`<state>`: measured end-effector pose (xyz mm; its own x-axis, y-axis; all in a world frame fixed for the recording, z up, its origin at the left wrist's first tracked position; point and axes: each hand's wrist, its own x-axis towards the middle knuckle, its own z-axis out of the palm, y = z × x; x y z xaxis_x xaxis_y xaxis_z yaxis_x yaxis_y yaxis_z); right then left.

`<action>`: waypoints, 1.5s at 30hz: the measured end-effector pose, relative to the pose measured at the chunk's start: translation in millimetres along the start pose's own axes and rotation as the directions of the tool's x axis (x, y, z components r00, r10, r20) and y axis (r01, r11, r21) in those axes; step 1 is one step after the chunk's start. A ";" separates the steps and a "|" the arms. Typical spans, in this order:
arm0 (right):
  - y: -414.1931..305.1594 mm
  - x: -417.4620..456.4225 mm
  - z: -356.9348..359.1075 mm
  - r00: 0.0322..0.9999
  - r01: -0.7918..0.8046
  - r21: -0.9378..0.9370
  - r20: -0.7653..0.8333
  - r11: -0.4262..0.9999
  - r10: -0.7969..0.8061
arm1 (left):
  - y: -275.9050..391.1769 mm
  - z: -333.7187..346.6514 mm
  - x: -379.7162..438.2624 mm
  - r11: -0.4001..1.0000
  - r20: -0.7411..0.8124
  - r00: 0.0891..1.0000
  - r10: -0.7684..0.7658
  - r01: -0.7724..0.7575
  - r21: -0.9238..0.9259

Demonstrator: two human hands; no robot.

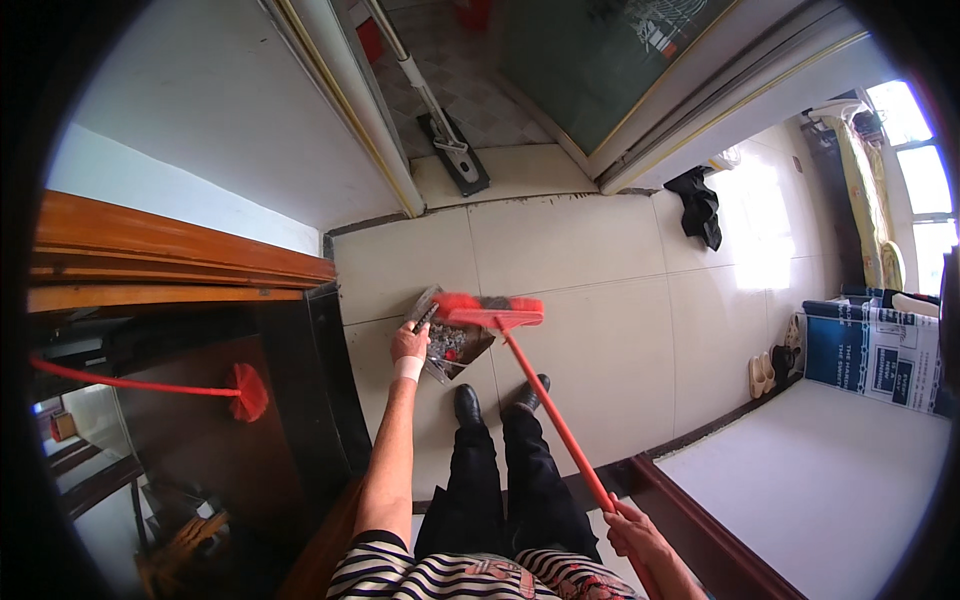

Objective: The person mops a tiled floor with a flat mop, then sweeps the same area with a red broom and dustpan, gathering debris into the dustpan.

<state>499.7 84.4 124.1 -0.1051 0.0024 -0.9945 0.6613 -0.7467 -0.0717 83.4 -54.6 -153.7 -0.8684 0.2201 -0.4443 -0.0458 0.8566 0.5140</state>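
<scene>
My right hand (631,531) is wrapped around the red handle of a broom (555,416). The broom's head, with red and dark grey bristles, is turned upward over an open box-like container (474,346). Grey fluff, debris and a small red piece lie in that container, which has a clear side and a brown inner part. My left hand (409,343), with a pale band at the wrist, grips a dark narrow object (425,318) at the container's left edge, beside the bristles. Whether this object belongs to the container cannot be made out.
A flat mop (454,154) stands in the doorway ahead. Black cloth (697,206) lies on the tiles at right. Pale shoes (760,375) sit by a patterned cover (874,356). A dark glossy surface (217,360) at left shows a red brush. My feet stand close behind the container.
</scene>
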 end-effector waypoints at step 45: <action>-10.2 112.0 0.1 0.959 0.274 0.276 -0.153 0.921 -0.239 | -43.1 -23.5 -70.8 0.985 0.280 0.953 0.118 -0.149 0.092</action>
<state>481.1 92.2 13.5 -0.1454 0.2826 -0.9482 0.3760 -0.8706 -0.3172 135.2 -118.1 -127.2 -0.6944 0.4416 -0.5682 0.1294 0.8533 0.5050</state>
